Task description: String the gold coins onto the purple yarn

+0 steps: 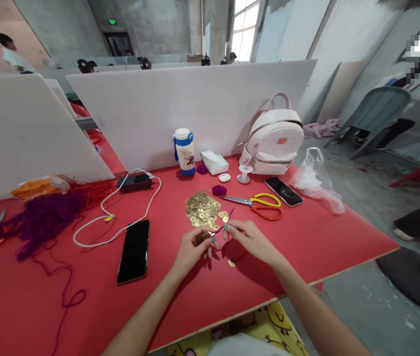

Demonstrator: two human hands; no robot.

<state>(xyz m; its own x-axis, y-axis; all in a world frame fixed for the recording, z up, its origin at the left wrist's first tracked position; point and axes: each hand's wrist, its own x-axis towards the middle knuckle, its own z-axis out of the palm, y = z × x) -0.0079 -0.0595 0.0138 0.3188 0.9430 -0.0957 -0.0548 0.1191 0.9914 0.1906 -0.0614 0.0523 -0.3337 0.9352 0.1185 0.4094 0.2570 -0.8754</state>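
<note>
Over the red table, my left hand (196,245) and my right hand (249,238) meet fingertip to fingertip. Both pinch a thin purple cord (218,230), whose free end sticks up between them and whose loop hangs below. My left fingers may also cover a coin; I cannot make that out. Just beyond my hands lies a pile of brass-coloured coins with holes (203,207), a few of them loose at its right edge. One single coin (231,263) hangs or lies under the cord loop. Yellow-and-orange-handled scissors (256,202) rest past my right hand, beside a small purple yarn bundle (219,190).
A black phone (133,252) and a power bank (136,183) with a white cable are at left, near a purple yarn heap (47,217). Behind stand a bottle (185,153), a tissue pack (215,162), a spool (245,174) and a white backpack (274,138). Another phone (283,191) lies right.
</note>
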